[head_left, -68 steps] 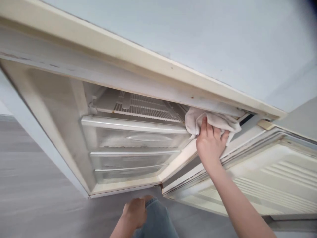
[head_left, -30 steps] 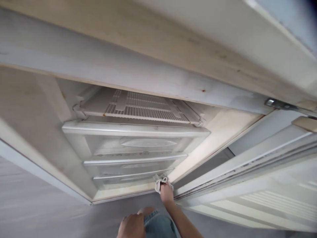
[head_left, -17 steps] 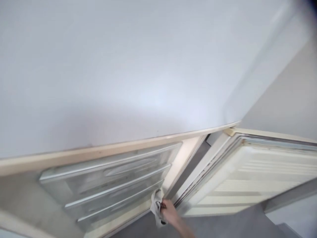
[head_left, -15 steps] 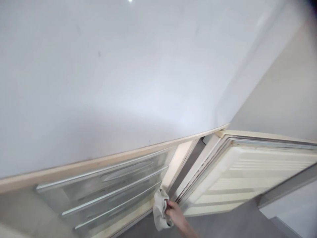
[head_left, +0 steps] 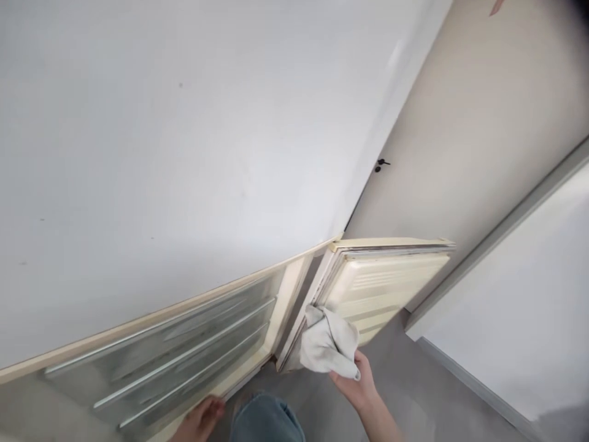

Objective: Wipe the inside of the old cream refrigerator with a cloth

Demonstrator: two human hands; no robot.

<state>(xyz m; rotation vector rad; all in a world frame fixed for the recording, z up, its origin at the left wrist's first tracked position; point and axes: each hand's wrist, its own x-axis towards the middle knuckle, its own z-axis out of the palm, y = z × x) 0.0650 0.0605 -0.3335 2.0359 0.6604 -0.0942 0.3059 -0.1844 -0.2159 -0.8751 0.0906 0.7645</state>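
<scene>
My right hand grips a crumpled white cloth, which lies against the lower corner of the open cream freezer door. Beside that door is the freezer compartment, with clear plastic drawers behind a cream frame. My left hand sits low at the frame's bottom edge, with its fingers on or very near the cream rim. It holds nothing. The inner shelf of the compartment is hidden from this angle.
A large pale grey refrigerator side fills the upper left. Behind the door stands a beige room door with a black handle. A grey floor lies below, and my denim-covered knee shows at the bottom.
The view has swung sideways. My right hand has moved away from the frame with the cloth, which now hangs more spread. My left hand has come into view at the frame's bottom edge.
</scene>
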